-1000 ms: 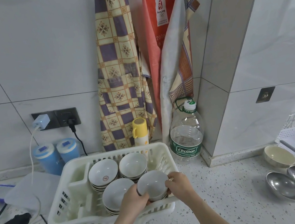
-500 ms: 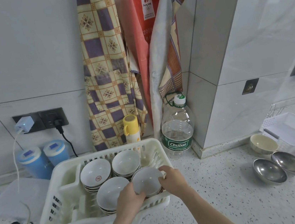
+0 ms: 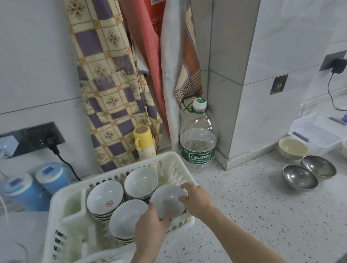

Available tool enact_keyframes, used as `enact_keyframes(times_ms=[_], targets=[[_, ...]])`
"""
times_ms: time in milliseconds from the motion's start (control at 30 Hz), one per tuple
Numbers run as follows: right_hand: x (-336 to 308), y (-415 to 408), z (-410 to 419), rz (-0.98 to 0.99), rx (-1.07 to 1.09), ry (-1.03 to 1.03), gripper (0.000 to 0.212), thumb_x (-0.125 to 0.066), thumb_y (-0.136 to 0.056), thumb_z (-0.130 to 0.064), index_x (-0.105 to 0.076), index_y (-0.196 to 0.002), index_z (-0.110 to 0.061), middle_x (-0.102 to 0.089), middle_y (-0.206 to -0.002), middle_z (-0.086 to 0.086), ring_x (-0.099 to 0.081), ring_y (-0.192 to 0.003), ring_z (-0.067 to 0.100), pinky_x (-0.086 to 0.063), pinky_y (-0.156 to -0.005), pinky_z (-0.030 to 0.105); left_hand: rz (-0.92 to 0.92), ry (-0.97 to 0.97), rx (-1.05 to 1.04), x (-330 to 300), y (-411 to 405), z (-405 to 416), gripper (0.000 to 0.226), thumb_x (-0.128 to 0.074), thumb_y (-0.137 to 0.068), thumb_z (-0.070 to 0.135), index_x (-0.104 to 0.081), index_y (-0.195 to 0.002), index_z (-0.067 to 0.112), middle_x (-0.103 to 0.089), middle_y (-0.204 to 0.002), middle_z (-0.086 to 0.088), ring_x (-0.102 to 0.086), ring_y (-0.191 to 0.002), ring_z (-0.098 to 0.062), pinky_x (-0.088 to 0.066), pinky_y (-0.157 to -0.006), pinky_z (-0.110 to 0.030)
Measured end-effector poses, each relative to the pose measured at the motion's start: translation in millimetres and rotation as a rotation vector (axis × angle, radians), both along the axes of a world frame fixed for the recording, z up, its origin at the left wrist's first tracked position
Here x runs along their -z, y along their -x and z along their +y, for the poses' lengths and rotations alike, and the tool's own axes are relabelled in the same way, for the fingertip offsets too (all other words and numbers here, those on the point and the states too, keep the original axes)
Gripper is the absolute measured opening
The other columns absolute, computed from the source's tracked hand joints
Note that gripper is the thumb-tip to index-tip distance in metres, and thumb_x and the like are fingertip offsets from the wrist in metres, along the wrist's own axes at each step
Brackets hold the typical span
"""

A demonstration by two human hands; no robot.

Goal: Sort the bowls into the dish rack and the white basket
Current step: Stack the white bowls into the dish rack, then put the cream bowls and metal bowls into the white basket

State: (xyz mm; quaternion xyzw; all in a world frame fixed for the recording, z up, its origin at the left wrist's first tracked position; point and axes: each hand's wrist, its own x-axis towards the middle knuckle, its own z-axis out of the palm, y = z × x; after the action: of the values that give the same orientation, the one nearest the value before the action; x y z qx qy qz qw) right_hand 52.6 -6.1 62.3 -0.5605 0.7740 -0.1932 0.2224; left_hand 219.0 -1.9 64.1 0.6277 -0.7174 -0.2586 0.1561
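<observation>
The only clear writing is "Cestbon" on the green label of the large water bottle (image 3: 198,138) at centre frame, while the white print on the red apron (image 3: 150,36) at the top is too blurred to read. At lower centre, the left hand (image 3: 150,227) and right hand (image 3: 196,197) both have their fingers curled around the rim of a white bowl (image 3: 167,201) sitting in the right near corner of the white basket (image 3: 57,239), beside three other stacks of white bowls. Compared with half a second ago the hands grip the same bowl in the same spot, but the view has swung right, so the metal bowls (image 3: 308,172) and the cream bowls (image 3: 293,148) at the right edge show more fully, near the dish rack (image 3: 321,129).
</observation>
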Motion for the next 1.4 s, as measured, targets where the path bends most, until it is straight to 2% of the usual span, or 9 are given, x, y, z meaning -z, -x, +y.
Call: enact_keyframes(times_ms=[133, 267, 433, 533, 633, 767, 967, 1200, 1400], targets=[[1, -2, 3, -0.057, 0.063, 0.063, 0.05, -0.056, -0.094, -0.044, -0.053, -0.134, -0.013, -0.071, -0.109, 0.011, -0.066, -0.1, 0.028, -0.05, -0.077, 0.031, 0.051, -0.011, -0.02, 0, -5, 7, 0.028, -0.061, -0.092, 0.043, -0.062, -0.103, 0.018, -0.071, -0.084, 0.002, -0.067, -0.081, -0.021, -0.054, -0.071, -0.034], [1, 1, 12, -0.249, 0.093, 0.109, 0.047, -0.052, -0.095, -0.044, -0.055, -0.132, -0.015, -0.068, -0.094, 0.001, -0.066, -0.089, 0.021, -0.049, -0.071, 0.027, 0.135, -0.053, -0.09, -1, -11, 15, 0.043, -0.058, -0.096, 0.035, -0.059, -0.135, 0.017, -0.071, -0.11, 0.001, -0.066, -0.103, -0.018, -0.049, -0.08, -0.028], [0, 27, 39, -0.565, 0.049, 0.19, 0.032, -0.049, -0.097, -0.031, -0.062, -0.125, -0.022, -0.065, -0.082, -0.011, -0.063, -0.072, 0.002, -0.047, -0.061, 0.014, 0.328, -0.152, -0.185, -5, -1, 29, 0.03, -0.06, -0.094, 0.025, -0.063, -0.123, 0.019, -0.075, -0.089, 0.005, -0.067, -0.092, -0.01, -0.053, -0.081, -0.033], [7, 52, 66, -0.61, -0.009, 0.191, 0.029, -0.048, -0.096, -0.03, -0.066, -0.119, -0.026, -0.066, -0.07, -0.008, -0.05, -0.046, -0.002, -0.039, -0.045, 0.014, 0.457, -0.133, -0.265, -8, 25, 46, 0.021, -0.061, -0.094, 0.023, -0.063, -0.115, 0.023, -0.076, -0.086, 0.005, -0.066, -0.084, -0.012, -0.052, -0.066, -0.032], [14, 93, 96, -0.614, -0.04, 0.081, 0.027, -0.047, -0.097, -0.032, -0.065, -0.116, -0.027, -0.067, -0.071, -0.009, -0.046, -0.044, 0.0, -0.039, -0.045, 0.015, 0.527, -0.099, -0.313, -5, 67, 69, 0.018, -0.061, -0.095, 0.021, -0.064, -0.112, 0.022, -0.073, -0.097, 0.0, -0.063, -0.073, -0.021, -0.053, -0.066, -0.037], [25, 175, 144, -0.489, -0.1, -0.112, 0.03, -0.044, -0.098, -0.031, -0.063, -0.119, -0.023, -0.068, -0.075, -0.012, -0.041, -0.036, -0.001, -0.035, -0.042, 0.013, 0.595, -0.115, -0.389, 11, 137, 110, 0.013, -0.063, -0.094, 0.02, -0.068, -0.106, 0.022, -0.073, -0.089, 0.004, -0.06, -0.067, -0.021, -0.048, -0.065, -0.034], [40, 299, 212, -0.592, 0.121, -0.172, 0.03, -0.044, -0.096, -0.024, -0.065, -0.118, -0.021, -0.073, -0.079, -0.006, -0.035, -0.036, 0.003, -0.033, -0.041, 0.018, 0.685, -0.326, -0.397, 35, 259, 163, 0.012, -0.06, -0.097, 0.018, -0.069, -0.104, 0.017, -0.076, -0.087, 0.002, -0.054, -0.057, -0.02, -0.039, -0.049, -0.026], [46, 390, 237, -0.747, 0.337, -0.08, 0.027, -0.048, -0.096, -0.019, -0.066, -0.115, -0.019, -0.074, -0.079, -0.003, -0.051, -0.06, 0.012, -0.043, -0.053, 0.022, 0.638, -0.455, -0.285, 38, 366, 185, 0.015, -0.059, -0.098, 0.023, -0.067, -0.109, 0.017, -0.076, -0.091, 0.0, -0.056, -0.063, -0.018, -0.04, -0.055, -0.028], [45, 464, 237, -0.783, 0.422, 0.0, 0.023, -0.049, -0.096, -0.018, -0.068, -0.109, -0.022, -0.074, -0.076, -0.002, -0.048, -0.055, 0.012, -0.043, -0.051, 0.021, 0.597, -0.471, -0.167, 38, 448, 172, 0.016, -0.056, -0.099, 0.026, -0.066, -0.11, 0.02, -0.076, -0.091, 0.003, -0.058, -0.066, -0.015, -0.042, -0.057, -0.026]])
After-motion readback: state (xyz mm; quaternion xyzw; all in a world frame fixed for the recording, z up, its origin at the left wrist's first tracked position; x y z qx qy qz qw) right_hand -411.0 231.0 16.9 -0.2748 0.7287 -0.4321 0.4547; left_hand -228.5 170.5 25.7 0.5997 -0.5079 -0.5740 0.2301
